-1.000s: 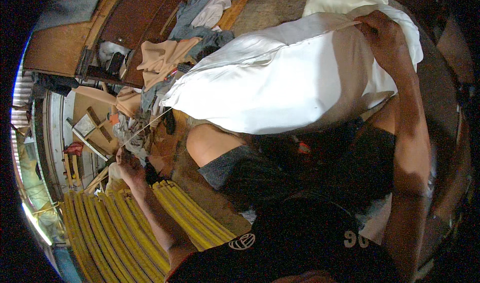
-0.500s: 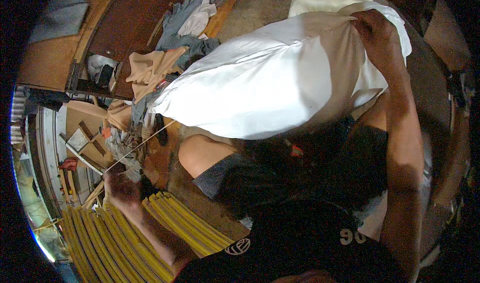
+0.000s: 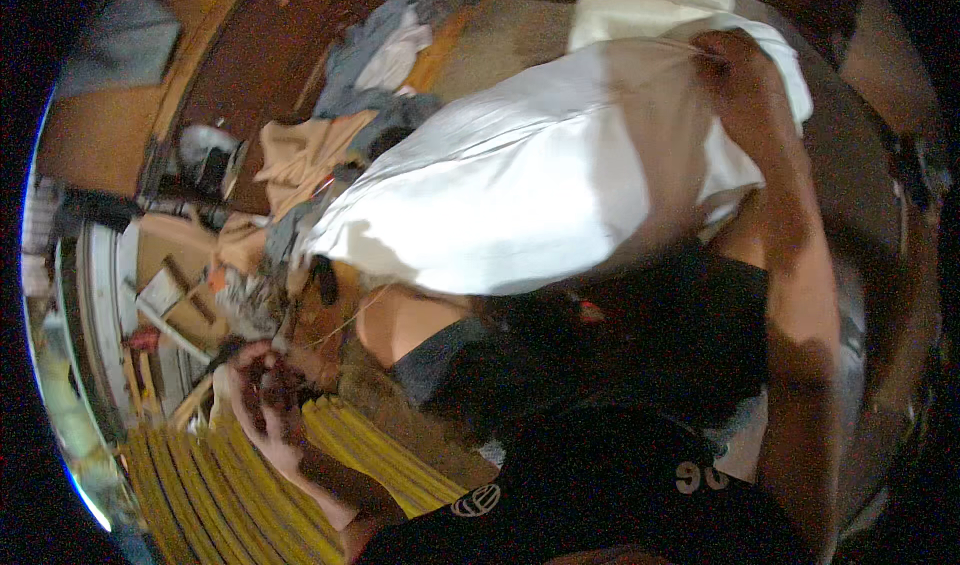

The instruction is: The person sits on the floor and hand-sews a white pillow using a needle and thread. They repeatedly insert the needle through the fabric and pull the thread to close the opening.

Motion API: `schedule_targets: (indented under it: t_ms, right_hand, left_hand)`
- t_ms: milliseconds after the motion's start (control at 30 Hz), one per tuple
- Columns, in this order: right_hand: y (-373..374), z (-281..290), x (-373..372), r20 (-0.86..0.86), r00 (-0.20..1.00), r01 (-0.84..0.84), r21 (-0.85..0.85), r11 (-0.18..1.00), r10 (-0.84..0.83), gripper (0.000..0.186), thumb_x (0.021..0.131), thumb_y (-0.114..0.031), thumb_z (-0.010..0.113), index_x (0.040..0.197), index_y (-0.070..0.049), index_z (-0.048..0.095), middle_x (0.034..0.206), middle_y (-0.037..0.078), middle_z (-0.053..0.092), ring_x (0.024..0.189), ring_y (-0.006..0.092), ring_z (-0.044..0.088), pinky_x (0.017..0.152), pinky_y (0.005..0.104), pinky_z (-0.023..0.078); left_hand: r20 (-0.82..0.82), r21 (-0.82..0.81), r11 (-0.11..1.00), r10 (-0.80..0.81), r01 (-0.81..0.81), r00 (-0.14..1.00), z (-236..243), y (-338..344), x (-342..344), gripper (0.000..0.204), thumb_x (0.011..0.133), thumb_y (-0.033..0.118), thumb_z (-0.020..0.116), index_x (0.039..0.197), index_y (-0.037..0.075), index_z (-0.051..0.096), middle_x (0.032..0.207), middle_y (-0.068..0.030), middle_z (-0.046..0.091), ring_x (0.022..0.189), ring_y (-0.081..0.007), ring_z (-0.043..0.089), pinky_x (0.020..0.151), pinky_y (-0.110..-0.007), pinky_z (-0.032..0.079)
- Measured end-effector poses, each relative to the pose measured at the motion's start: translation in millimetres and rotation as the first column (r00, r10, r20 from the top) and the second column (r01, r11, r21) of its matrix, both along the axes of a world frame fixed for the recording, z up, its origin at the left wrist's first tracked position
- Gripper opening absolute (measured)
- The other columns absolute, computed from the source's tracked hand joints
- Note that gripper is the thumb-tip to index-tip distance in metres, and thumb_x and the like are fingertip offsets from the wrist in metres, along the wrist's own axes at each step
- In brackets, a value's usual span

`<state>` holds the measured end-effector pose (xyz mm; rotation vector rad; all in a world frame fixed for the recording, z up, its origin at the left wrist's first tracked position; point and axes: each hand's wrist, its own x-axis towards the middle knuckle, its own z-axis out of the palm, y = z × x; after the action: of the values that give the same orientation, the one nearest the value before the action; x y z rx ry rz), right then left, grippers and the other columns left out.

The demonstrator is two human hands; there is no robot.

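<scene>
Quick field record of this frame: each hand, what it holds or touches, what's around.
right hand: grips the top end of a white pillow
left hand: closed around a small dark thing, kind unclear; thin thread runs up from it
below left hand: yellow ribbed cloth
beyond pillow: heap of clothes

Black printed shirt (image 3: 610, 495), bare forearms
</scene>
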<state>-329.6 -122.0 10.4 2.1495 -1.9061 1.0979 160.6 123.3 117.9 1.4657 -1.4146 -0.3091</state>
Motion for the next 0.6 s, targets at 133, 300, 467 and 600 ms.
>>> schedule_targets:
  t_ms: [133,300,467,600]
  right_hand:
    - [14.6,8.3,6.1,0.121,0.991,0.072,-0.090,0.993,-0.061,0.039,0.084,-0.007,0.064,0.122,-0.004,0.063,0.121,0.021,0.065,0.106,0.0390,0.065,0.094,0.0460,0.053]
    - [40.2,30.1,85.0,0.285,0.654,-0.484,-0.554,0.677,0.701,0.036,0.078,-0.004,0.071,0.113,-0.004,0.068,0.113,0.019,0.066,0.104,0.0382,0.064,0.090,0.0460,0.054]
    - [135.5,74.0,109.3,0.829,-0.115,-0.929,-0.285,0.237,0.547,0.054,0.092,-0.029,0.075,0.135,-0.002,0.057,0.114,0.010,0.070,0.101,0.0197,0.064,0.084,0.0349,0.053]
    - [133.7,83.1,154.7,0.771,-0.107,-0.969,-0.222,0.107,0.628,0.041,0.091,-0.030,0.073,0.123,-0.005,0.066,0.095,0.009,0.074,0.086,0.0184,0.068,0.075,0.0356,0.054]
  left_hand:
    - [-0.007,0.094,0.996,0.000,0.001,1.000,-20.1,-12.9,-53.1,0.035,0.105,0.028,0.049,0.119,-0.002,0.062,0.099,-0.0099,0.062,0.088,-0.0160,0.054,0.078,-0.029,0.044]
    - [0.398,0.445,0.850,-0.470,0.282,0.788,4.3,-16.9,-121.5,0.047,0.106,0.034,0.046,0.134,-0.001,0.058,0.117,-0.0152,0.066,0.105,-0.0218,0.058,0.092,-0.035,0.047]
    - [0.087,0.542,0.690,-0.614,0.480,0.785,60.7,-24.9,-167.0,0.047,0.109,0.036,0.046,0.139,0.000,0.052,0.081,-0.0050,0.055,0.062,-0.0108,0.042,0.057,-0.030,0.035]
    - [0.100,0.389,0.823,-0.483,0.413,0.870,71.1,-42.5,-145.9,0.047,0.109,0.038,0.046,0.137,0.001,0.053,0.084,-0.0066,0.056,0.060,-0.0130,0.043,0.056,-0.029,0.035]
